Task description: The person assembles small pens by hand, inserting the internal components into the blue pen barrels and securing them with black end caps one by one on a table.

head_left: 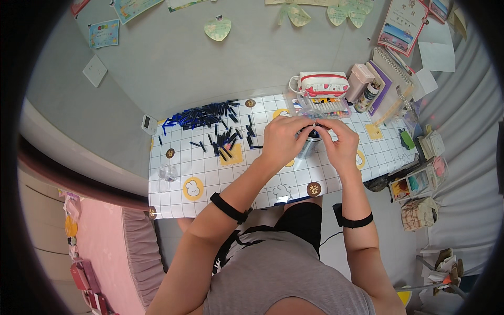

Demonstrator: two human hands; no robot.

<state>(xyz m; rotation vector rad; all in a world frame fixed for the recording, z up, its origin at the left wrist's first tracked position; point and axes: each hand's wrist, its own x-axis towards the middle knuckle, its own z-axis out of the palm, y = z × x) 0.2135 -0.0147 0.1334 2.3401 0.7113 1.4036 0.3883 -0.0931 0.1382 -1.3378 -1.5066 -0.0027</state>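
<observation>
Cylindrical container (308, 149), silvery with a dark top, is on the table, just under the fingertips; long axis looks near upright, lens bend allowing. Left hand (284, 138) on its left, right hand (342, 144) on its right, neither clearly nearer. Thumbs and index fingers of both bend in over the top; can't tell if they're gripping anything, contact point too small. Surface, left to right: white grid-pattern tabletop (173, 207) with small white digital timer (149, 125), clear round piece (168, 172), heap of short dark-blue tubes (203, 115), looser tubes (226, 140), white-and-red pencil case (324, 85), spiral notebook (390, 64). Room: pink bed (102, 236) left, grey curtain (468, 163) right.
</observation>
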